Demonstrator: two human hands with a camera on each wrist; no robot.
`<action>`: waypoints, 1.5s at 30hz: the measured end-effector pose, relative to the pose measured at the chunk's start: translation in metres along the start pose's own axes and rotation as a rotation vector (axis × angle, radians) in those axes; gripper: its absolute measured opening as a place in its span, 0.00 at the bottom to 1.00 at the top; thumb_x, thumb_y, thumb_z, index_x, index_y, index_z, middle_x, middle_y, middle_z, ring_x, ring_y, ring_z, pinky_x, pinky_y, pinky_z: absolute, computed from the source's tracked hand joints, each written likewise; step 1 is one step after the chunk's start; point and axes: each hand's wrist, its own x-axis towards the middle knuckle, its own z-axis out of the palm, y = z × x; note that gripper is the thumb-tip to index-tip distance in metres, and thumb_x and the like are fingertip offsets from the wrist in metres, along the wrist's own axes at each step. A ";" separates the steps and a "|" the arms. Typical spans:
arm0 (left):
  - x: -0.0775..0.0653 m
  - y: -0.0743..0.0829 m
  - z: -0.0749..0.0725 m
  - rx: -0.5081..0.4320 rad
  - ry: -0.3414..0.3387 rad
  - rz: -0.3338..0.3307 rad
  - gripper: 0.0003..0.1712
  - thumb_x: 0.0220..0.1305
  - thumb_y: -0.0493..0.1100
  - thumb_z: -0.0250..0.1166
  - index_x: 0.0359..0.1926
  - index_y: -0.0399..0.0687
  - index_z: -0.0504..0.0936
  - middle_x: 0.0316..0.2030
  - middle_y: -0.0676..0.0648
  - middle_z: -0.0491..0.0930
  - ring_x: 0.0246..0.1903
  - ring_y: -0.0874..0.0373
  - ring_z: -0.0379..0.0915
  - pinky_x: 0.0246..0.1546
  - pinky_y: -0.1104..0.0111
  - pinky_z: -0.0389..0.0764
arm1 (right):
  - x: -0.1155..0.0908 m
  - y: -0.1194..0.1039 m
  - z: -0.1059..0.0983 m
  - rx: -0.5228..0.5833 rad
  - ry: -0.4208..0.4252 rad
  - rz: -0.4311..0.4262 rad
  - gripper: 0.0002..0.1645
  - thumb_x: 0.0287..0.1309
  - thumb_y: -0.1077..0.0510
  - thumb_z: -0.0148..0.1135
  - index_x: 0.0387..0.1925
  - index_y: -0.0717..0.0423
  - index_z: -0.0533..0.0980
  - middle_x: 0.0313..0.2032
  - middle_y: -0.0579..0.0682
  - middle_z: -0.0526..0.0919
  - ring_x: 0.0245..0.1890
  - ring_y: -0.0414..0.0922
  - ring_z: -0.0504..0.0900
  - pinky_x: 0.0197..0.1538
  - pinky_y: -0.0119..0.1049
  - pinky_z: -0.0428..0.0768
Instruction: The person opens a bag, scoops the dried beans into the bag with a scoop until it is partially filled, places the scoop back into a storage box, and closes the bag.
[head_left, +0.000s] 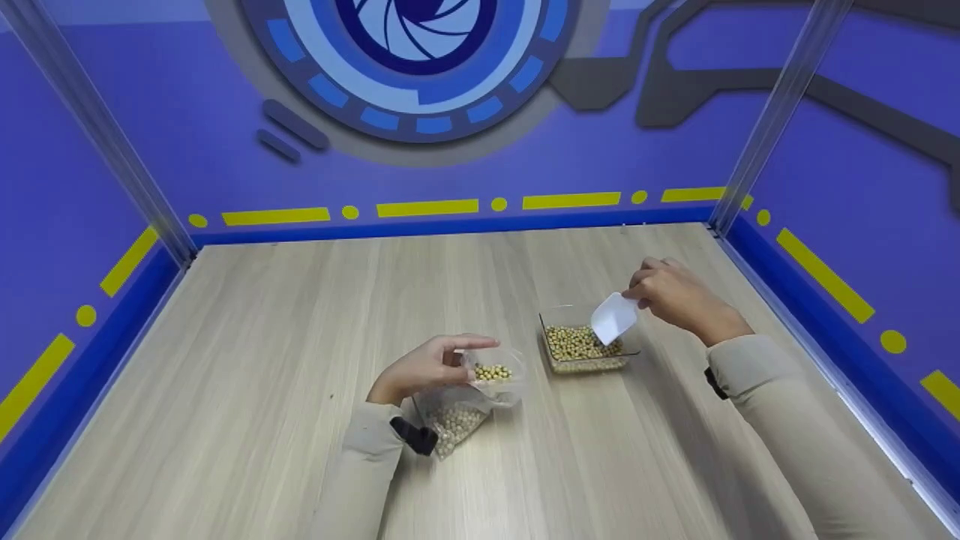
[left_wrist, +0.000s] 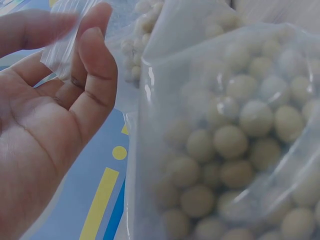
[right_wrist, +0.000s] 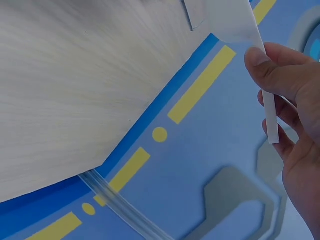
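A clear plastic bag of round pale beans sits on the table, its mouth spread toward the right. My left hand pinches the bag's rim; in the left wrist view thin plastic passes between the fingers, and the bulging bag fills the right side. To the right stands a clear square container with yellow-green beans in it. My right hand grips a white scoop by its handle, the blade tilted down over the container's right side. Whether the blade touches the beans is hard to tell.
The wood-grain table is bounded by a blue back wall and side walls with yellow markings. A small dark speck lies left of the bag. Clear corner posts stand at the back.
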 end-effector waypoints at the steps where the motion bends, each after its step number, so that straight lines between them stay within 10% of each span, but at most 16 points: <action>1: 0.000 0.000 0.000 -0.002 -0.002 0.000 0.32 0.61 0.29 0.59 0.68 0.40 0.67 0.52 0.28 0.73 0.32 0.67 0.73 0.33 0.72 0.77 | 0.000 0.000 0.000 -0.015 0.003 -0.010 0.18 0.36 0.74 0.73 0.34 0.58 0.87 0.31 0.54 0.86 0.35 0.52 0.77 0.39 0.47 0.75; 18: 0.000 0.001 0.001 -0.015 -0.017 0.009 0.33 0.61 0.29 0.59 0.68 0.37 0.65 0.45 0.23 0.72 0.28 0.68 0.72 0.32 0.73 0.77 | 0.008 -0.010 0.009 -0.182 -0.121 -0.089 0.16 0.37 0.70 0.74 0.34 0.56 0.87 0.31 0.52 0.87 0.34 0.50 0.77 0.38 0.43 0.75; 25: 0.000 0.000 0.000 -0.031 -0.022 0.012 0.33 0.61 0.28 0.58 0.68 0.36 0.65 0.49 0.22 0.72 0.30 0.67 0.73 0.33 0.74 0.78 | 0.002 -0.009 0.014 -0.021 -0.129 -0.020 0.15 0.40 0.71 0.72 0.35 0.58 0.87 0.32 0.53 0.87 0.34 0.50 0.78 0.37 0.44 0.76; 31: 0.000 0.000 0.000 0.017 -0.002 0.020 0.31 0.62 0.30 0.60 0.67 0.38 0.67 0.53 0.41 0.76 0.29 0.68 0.72 0.32 0.74 0.76 | -0.006 -0.007 0.019 0.088 -0.107 0.021 0.18 0.38 0.75 0.70 0.34 0.58 0.87 0.29 0.51 0.86 0.29 0.47 0.76 0.33 0.42 0.74; 37: 0.000 0.000 0.001 0.029 0.010 0.013 0.32 0.61 0.30 0.60 0.67 0.38 0.67 0.44 0.28 0.74 0.29 0.69 0.73 0.33 0.74 0.76 | -0.011 -0.005 0.027 0.183 -0.102 0.048 0.18 0.38 0.75 0.70 0.36 0.61 0.87 0.30 0.53 0.87 0.30 0.47 0.78 0.34 0.42 0.77; 45: 0.000 -0.002 0.000 0.029 0.004 0.023 0.31 0.62 0.30 0.60 0.67 0.37 0.67 0.54 0.46 0.75 0.30 0.68 0.72 0.33 0.75 0.76 | -0.012 -0.006 0.035 0.243 -0.083 0.043 0.19 0.38 0.75 0.70 0.37 0.62 0.86 0.31 0.53 0.88 0.29 0.45 0.77 0.32 0.38 0.78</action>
